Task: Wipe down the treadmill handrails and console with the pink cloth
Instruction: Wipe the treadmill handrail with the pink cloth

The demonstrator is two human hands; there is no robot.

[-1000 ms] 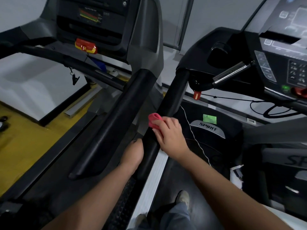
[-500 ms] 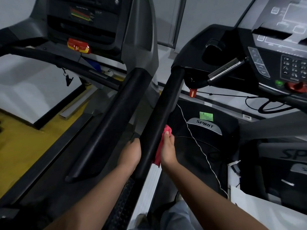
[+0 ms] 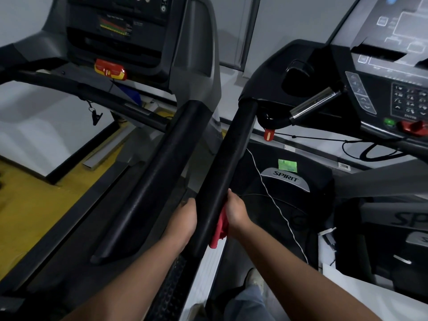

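Observation:
A black padded handrail of the right-hand treadmill runs from its console down toward me. My left hand grips the rail's left side near its lower end, fingers hidden behind it. My right hand presses the pink cloth against the rail's right side; the cloth hangs out below the palm, and most of it is hidden between hand and rail.
A second black handrail of the left treadmill lies parallel, close on the left, under its own console. A thin white cord hangs right of my hand. The Spirit motor cover and yellow floor lie below.
My right hand slid the cloth from the rail's top over to its right side and down toward me. My left hand kept its grip on the rail.

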